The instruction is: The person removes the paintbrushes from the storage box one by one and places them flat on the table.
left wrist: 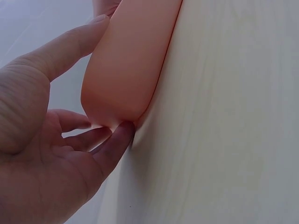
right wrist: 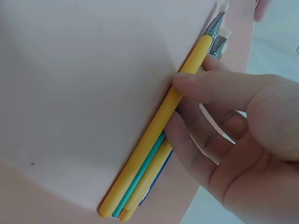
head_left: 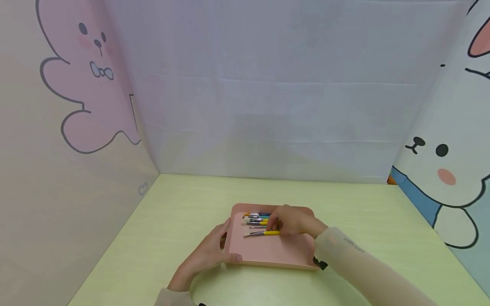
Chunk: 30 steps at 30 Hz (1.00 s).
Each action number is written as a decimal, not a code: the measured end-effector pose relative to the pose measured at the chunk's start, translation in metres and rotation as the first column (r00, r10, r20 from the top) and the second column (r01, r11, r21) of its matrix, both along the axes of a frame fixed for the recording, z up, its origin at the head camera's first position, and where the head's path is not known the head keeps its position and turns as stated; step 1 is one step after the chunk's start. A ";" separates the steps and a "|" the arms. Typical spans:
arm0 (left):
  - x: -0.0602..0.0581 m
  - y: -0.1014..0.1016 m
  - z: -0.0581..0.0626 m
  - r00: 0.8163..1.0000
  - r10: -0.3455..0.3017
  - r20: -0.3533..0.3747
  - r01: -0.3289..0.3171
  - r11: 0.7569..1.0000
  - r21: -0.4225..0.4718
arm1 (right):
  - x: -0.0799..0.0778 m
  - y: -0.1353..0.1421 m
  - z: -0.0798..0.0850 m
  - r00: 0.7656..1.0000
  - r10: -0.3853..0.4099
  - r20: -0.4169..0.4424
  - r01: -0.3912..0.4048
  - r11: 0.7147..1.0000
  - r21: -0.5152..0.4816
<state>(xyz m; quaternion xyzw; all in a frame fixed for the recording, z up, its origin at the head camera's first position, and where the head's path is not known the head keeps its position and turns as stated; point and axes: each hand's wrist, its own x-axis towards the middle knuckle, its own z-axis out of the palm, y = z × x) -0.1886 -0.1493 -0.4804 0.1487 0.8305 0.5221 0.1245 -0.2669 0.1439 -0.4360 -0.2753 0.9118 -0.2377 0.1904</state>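
A shallow pink tray [head_left: 268,251] lies on the table with several paintbrushes [head_left: 255,219] side by side in its back half. My left hand [head_left: 208,250] holds the tray's left end, thumb at the front rim and fingers around the side; the left wrist view shows those fingertips against the tray wall [left wrist: 126,60]. Over the tray, my right hand [head_left: 294,220] pinches a yellow-handled paintbrush [right wrist: 156,121] between thumb and fingers. That brush lies nearest the front, its pale bristles pointing left. Beside it in the right wrist view are a thin green handle [right wrist: 140,177] and another yellow one.
The pale yellow-green table [head_left: 191,191] runs around the tray on all sides. A white cloth [head_left: 268,127] hangs behind it, with cartoon-printed sheets at left and right. A small black piece [head_left: 320,263] shows at the right cuff.
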 end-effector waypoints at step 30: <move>-0.002 -0.001 -0.003 1.000 -0.021 -0.021 0.022 1.000 0.019 | -0.018 0.086 0.057 0.999 0.044 -0.027 -0.048 0.987 -0.151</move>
